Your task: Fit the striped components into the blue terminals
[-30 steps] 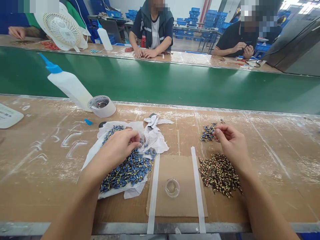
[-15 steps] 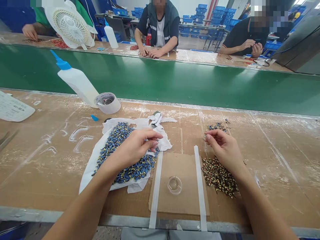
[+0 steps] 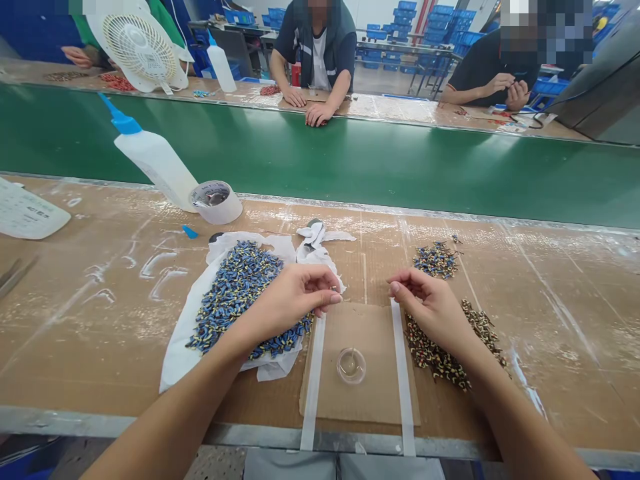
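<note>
My left hand (image 3: pixel 295 298) hovers over the right edge of a heap of small blue parts (image 3: pixel 235 293) lying on white paper (image 3: pixel 180 347). Its fingers are pinched together on something too small to make out. My right hand (image 3: pixel 430 307) is curled, thumb and fingers pinched on something I cannot make out, above a heap of dark speckled parts (image 3: pixel 440 350). Between the hands lies a taped cardboard sheet (image 3: pixel 360 393) with a small clear round dish (image 3: pixel 351 365) on it. A smaller pile of mixed parts (image 3: pixel 436 259) sits just beyond my right hand.
A white squeeze bottle with a blue nozzle (image 3: pixel 150 157) leans by a roll of tape (image 3: pixel 216 202). A green conveyor belt (image 3: pixel 350 160) runs across behind the bench. Several people work on its far side, near a white fan (image 3: pixel 135 47). A paper sheet (image 3: pixel 27 213) lies at far left.
Both hands have drawn inward toward the cardboard sheet: the left moved right off the blue heap, the right moved left and nearer from the small far pile.
</note>
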`<state>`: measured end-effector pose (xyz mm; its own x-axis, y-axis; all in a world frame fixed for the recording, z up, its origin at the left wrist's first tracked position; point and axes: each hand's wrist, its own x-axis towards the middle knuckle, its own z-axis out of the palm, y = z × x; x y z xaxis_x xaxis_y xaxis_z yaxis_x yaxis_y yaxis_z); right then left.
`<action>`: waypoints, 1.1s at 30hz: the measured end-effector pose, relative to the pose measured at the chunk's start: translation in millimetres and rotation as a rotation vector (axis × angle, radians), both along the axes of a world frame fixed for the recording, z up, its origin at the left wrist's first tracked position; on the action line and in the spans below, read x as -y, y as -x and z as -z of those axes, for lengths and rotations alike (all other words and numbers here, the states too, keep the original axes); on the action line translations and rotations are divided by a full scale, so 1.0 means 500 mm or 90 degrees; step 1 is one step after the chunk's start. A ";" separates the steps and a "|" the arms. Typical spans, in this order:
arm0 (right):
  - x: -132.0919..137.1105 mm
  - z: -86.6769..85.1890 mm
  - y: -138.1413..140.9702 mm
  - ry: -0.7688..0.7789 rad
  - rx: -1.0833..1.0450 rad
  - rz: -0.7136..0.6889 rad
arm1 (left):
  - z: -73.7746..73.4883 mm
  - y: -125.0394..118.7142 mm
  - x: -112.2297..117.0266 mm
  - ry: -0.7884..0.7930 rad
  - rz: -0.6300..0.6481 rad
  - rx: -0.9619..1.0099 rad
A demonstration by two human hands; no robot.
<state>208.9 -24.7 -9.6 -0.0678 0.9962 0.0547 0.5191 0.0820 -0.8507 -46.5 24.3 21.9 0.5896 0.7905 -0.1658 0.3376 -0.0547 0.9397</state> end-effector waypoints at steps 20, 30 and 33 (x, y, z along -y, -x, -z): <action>0.022 0.015 0.075 0.060 -0.150 -0.132 | 0.024 -0.034 0.016 0.179 0.030 0.091; 0.025 0.019 0.091 0.006 -0.186 -0.081 | 0.023 -0.046 0.032 0.103 0.057 0.086; 0.025 0.018 0.092 -0.001 -0.162 -0.069 | 0.024 -0.047 0.034 -0.020 0.081 0.008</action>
